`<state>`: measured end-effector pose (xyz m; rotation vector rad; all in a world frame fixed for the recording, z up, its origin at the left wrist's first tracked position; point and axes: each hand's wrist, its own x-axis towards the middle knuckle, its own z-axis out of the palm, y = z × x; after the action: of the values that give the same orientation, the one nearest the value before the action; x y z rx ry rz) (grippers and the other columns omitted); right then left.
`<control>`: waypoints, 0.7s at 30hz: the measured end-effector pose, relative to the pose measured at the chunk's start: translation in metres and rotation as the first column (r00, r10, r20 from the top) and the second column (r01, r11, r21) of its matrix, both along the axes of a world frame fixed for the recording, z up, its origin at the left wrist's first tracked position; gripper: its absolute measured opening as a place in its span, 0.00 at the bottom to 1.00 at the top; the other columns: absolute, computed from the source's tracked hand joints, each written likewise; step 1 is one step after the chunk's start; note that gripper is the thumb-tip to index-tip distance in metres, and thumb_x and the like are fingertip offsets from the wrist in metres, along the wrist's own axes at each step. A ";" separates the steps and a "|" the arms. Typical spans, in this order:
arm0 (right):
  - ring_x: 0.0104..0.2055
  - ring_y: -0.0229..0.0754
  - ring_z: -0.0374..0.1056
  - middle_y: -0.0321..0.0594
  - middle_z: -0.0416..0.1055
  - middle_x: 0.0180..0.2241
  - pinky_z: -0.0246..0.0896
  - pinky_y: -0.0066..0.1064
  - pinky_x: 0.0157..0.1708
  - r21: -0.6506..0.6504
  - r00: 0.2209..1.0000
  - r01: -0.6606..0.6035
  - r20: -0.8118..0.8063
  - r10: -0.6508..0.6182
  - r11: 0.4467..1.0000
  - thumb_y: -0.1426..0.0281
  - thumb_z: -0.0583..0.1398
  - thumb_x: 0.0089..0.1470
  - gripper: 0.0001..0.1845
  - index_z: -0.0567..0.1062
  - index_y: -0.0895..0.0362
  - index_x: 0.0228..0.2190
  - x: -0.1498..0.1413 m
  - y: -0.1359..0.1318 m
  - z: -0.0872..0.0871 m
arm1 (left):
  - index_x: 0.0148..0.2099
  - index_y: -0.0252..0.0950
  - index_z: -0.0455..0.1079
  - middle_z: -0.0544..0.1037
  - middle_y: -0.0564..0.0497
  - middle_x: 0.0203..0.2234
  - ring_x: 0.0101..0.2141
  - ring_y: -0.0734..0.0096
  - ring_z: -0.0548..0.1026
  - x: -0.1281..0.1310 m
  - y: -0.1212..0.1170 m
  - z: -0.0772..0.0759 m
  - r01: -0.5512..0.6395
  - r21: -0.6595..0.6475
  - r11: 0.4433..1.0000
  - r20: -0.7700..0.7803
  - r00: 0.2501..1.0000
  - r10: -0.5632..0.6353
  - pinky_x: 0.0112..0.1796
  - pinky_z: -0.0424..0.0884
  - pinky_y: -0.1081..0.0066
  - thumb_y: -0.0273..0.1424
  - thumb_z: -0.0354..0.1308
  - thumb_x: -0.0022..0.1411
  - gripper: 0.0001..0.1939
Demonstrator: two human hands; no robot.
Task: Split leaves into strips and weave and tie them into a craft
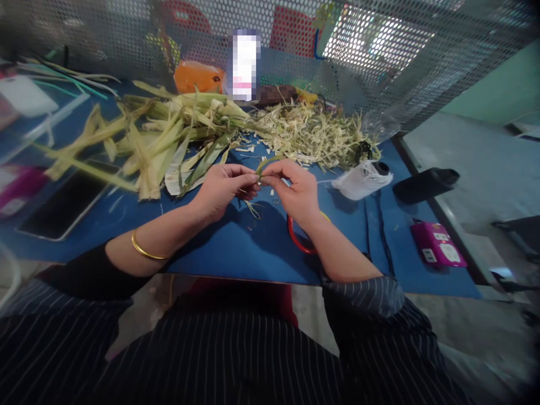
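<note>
My left hand (224, 190) and my right hand (294, 190) meet over the middle of the blue table, both closed in a pinch. Between the fingertips is a thin green husk strip (266, 162), curving up above them. Frayed strands (253, 210) hang below my left fingers. A red loop with some yellow (296, 239), perhaps a scissors handle, lies partly hidden under my right wrist. Behind my left hand are long pale-green corn husks (145, 152). A heap of shredded husk bits (312, 132) spreads beyond my right hand.
On the right are a white thread spool (360, 181), a black cylinder (426, 184) and a purple box (437, 244). A dark phone (70, 199) lies at left. An orange packet (198, 77) stands against the perforated metal screen (126, 34) at the back.
</note>
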<state>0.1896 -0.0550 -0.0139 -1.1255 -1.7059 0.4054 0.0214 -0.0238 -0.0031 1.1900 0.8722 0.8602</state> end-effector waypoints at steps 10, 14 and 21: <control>0.32 0.37 0.65 0.34 0.70 0.29 0.61 0.32 0.36 -0.047 0.999 -0.007 0.043 0.009 0.999 0.73 0.59 0.56 0.06 0.71 0.54 0.27 -0.002 0.000 -0.002 | 0.29 0.32 0.73 0.76 0.51 0.21 0.23 0.74 0.73 0.005 -0.002 -0.003 -0.091 0.078 0.993 -0.057 0.994 0.095 0.26 0.72 0.73 0.32 0.65 0.49 0.07; 0.29 0.35 0.64 0.33 0.69 0.26 0.60 0.31 0.33 -0.125 0.998 0.034 -0.053 -0.041 0.992 0.72 0.61 0.54 0.05 0.70 0.55 0.27 -0.006 -0.002 -0.002 | 0.30 0.32 0.74 0.77 0.50 0.21 0.22 0.75 0.73 0.007 -0.003 -0.006 -0.125 0.199 0.972 -0.066 0.988 0.140 0.27 0.72 0.73 0.33 0.66 0.51 0.09; 0.26 0.34 0.63 0.31 0.68 0.23 0.59 0.29 0.28 -0.203 0.978 0.075 -0.178 -0.112 0.976 0.72 0.62 0.52 0.05 0.70 0.55 0.26 -0.007 -0.002 -0.004 | 0.31 0.32 0.76 0.80 0.48 0.25 0.25 0.73 0.75 0.006 -0.005 -0.004 -0.093 0.292 0.952 -0.104 0.986 0.129 0.30 0.72 0.72 0.31 0.65 0.51 0.07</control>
<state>0.1823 -0.0568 -0.0178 -1.2625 -1.4650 0.6112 0.0272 -0.0285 -0.0071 1.4686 0.9423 1.0401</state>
